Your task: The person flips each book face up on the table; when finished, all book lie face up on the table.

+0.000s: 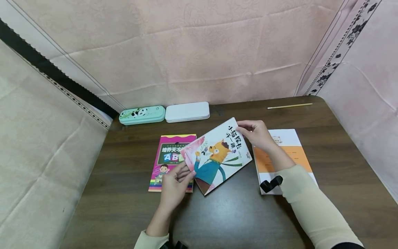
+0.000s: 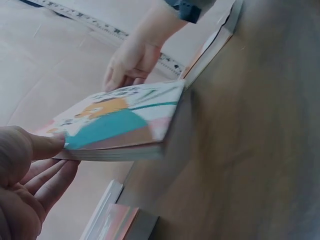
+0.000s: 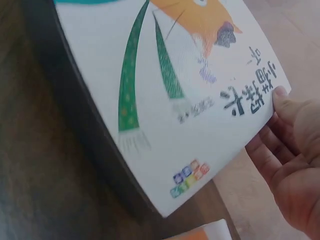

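Observation:
A white picture book point(image 1: 216, 155) with an orange cat in a teal outfit on its cover is held tilted above the table by both hands. My left hand point(image 1: 174, 186) pinches its lower left edge, thumb on the cover and fingers beneath, as the left wrist view shows with the book's point(image 2: 115, 122) page edges. At the upper right edge my right hand point(image 1: 255, 135) grips it, thumb point(image 3: 281, 95) on the cover by the title. The picture book partly covers a magenta book point(image 1: 157, 169) with ABC letters. An orange and white book point(image 1: 293, 155) lies under my right forearm.
At the back of the brown table point(image 1: 230, 221) stand a mint pencil case point(image 1: 142, 115) with pandas and a white case point(image 1: 187, 112), side by side. A thin yellowish stick point(image 1: 290, 106) lies at the back right. Pale cloth point(image 1: 199, 52) hangs behind and at both sides.

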The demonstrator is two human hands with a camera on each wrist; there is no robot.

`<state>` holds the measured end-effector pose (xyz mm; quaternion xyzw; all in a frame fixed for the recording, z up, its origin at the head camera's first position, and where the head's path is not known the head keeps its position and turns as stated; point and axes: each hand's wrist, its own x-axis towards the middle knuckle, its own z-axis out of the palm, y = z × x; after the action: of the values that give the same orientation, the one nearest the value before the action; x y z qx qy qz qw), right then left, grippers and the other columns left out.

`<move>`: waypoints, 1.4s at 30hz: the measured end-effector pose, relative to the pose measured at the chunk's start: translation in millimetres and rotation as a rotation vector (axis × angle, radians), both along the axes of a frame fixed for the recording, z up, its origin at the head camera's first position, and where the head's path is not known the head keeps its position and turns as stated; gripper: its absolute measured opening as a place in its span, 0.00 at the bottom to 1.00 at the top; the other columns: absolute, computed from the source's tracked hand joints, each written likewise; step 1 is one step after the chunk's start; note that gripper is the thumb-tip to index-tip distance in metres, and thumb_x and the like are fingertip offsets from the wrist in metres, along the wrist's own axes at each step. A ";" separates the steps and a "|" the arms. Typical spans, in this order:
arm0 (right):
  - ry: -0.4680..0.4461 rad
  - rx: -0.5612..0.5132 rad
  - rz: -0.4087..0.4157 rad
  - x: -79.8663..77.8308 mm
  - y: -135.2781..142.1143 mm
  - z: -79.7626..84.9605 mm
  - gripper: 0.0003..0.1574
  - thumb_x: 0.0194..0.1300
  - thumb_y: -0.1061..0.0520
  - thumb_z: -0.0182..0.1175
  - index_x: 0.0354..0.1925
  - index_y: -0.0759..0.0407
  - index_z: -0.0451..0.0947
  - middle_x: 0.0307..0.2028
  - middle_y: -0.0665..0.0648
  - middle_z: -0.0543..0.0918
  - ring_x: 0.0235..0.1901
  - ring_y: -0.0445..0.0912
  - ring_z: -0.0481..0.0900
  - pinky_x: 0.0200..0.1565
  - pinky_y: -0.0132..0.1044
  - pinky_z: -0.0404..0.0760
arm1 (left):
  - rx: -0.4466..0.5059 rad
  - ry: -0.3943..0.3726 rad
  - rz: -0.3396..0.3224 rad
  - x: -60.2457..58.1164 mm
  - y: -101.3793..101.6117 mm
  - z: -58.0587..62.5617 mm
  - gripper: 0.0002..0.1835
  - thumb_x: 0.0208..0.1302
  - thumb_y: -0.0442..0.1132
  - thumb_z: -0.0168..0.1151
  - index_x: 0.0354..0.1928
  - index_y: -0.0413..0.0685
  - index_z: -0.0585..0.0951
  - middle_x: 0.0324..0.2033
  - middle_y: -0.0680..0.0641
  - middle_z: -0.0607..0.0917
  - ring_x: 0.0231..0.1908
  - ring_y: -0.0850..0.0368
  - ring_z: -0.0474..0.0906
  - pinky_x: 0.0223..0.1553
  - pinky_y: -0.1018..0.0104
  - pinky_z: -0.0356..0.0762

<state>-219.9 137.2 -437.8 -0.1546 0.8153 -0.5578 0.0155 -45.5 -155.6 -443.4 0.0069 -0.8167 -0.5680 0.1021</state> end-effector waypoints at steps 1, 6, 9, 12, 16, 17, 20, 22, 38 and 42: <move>0.002 0.021 -0.007 -0.4 -2.6 -0.8 0.18 0.71 0.55 0.65 0.55 0.62 0.85 0.43 0.61 0.88 0.37 0.47 0.82 0.37 0.29 0.84 | 0.001 -0.003 0.006 -1.2 -1.6 0.1 0.25 0.61 0.33 0.73 0.60 0.34 0.80 0.44 0.41 0.89 0.43 0.51 0.88 0.43 0.65 0.85; 0.014 0.086 -0.024 -1.6 -14.9 -3.4 0.17 0.71 0.56 0.64 0.54 0.62 0.85 0.43 0.61 0.89 0.37 0.48 0.84 0.35 0.28 0.81 | 0.010 -0.053 0.043 -5.9 -9.4 -0.9 0.33 0.58 0.33 0.75 0.66 0.39 0.77 0.48 0.43 0.88 0.44 0.52 0.88 0.43 0.65 0.85; 0.008 0.102 -0.013 -1.8 -19.2 -5.0 0.17 0.72 0.56 0.64 0.55 0.62 0.84 0.44 0.61 0.88 0.38 0.49 0.84 0.36 0.28 0.81 | 0.011 -0.074 0.072 -6.9 -12.5 -1.0 0.35 0.58 0.33 0.75 0.68 0.42 0.75 0.50 0.44 0.87 0.45 0.52 0.88 0.42 0.65 0.85; -0.007 0.115 0.004 -2.5 -21.0 -6.8 0.18 0.72 0.57 0.63 0.57 0.62 0.83 0.45 0.61 0.88 0.40 0.49 0.84 0.39 0.31 0.83 | 0.003 -0.077 0.091 -7.0 -13.8 -0.6 0.32 0.59 0.33 0.75 0.67 0.43 0.77 0.51 0.44 0.87 0.45 0.52 0.88 0.43 0.64 0.85; -0.035 0.157 0.047 -4.0 -22.7 -7.7 0.19 0.72 0.58 0.63 0.59 0.60 0.82 0.46 0.59 0.87 0.43 0.50 0.83 0.45 0.39 0.83 | -0.016 -0.091 0.121 -7.4 -14.5 0.7 0.27 0.59 0.35 0.75 0.62 0.43 0.81 0.47 0.44 0.89 0.45 0.52 0.88 0.41 0.65 0.85; -0.043 0.172 0.062 -4.3 -23.2 -7.8 0.20 0.72 0.58 0.63 0.60 0.60 0.81 0.46 0.59 0.87 0.43 0.50 0.82 0.47 0.41 0.83 | -0.020 -0.101 0.128 -7.7 -14.7 1.1 0.26 0.59 0.36 0.75 0.60 0.43 0.82 0.46 0.44 0.89 0.44 0.52 0.88 0.41 0.65 0.85; -0.065 0.213 0.113 -5.0 -24.5 -8.3 0.22 0.72 0.59 0.63 0.62 0.61 0.80 0.46 0.58 0.86 0.45 0.51 0.80 0.50 0.44 0.81 | -0.033 -0.139 0.143 -8.5 -15.4 2.8 0.25 0.58 0.36 0.76 0.58 0.43 0.83 0.42 0.45 0.89 0.42 0.53 0.88 0.41 0.66 0.85; -0.083 0.231 0.138 -5.1 -25.5 -9.5 0.23 0.72 0.59 0.63 0.63 0.61 0.79 0.46 0.59 0.85 0.46 0.52 0.80 0.51 0.46 0.80 | -0.044 -0.168 0.143 -9.3 -16.2 2.9 0.31 0.56 0.35 0.77 0.63 0.42 0.79 0.40 0.46 0.89 0.40 0.54 0.88 0.42 0.67 0.85; -0.100 0.269 0.329 -1.2 -24.9 -26.0 0.33 0.71 0.59 0.64 0.70 0.68 0.68 0.60 0.65 0.80 0.59 0.57 0.79 0.61 0.51 0.77 | -0.373 -0.338 0.106 -17.5 -35.0 -7.7 0.31 0.61 0.46 0.75 0.63 0.39 0.79 0.32 0.49 0.83 0.29 0.57 0.80 0.30 0.68 0.80; -0.067 0.316 0.323 2.3 -19.3 -21.6 0.32 0.70 0.59 0.65 0.68 0.68 0.71 0.58 0.65 0.81 0.56 0.55 0.81 0.59 0.49 0.79 | -0.468 -0.299 0.101 -19.0 -41.8 -2.9 0.25 0.62 0.42 0.74 0.59 0.39 0.83 0.32 0.48 0.84 0.28 0.56 0.77 0.30 0.65 0.78</move>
<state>-217.6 117.9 -459.4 -0.2599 0.8564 -0.4181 0.1557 -64.5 -197.5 -446.3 0.1075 -0.9302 -0.3510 0.0074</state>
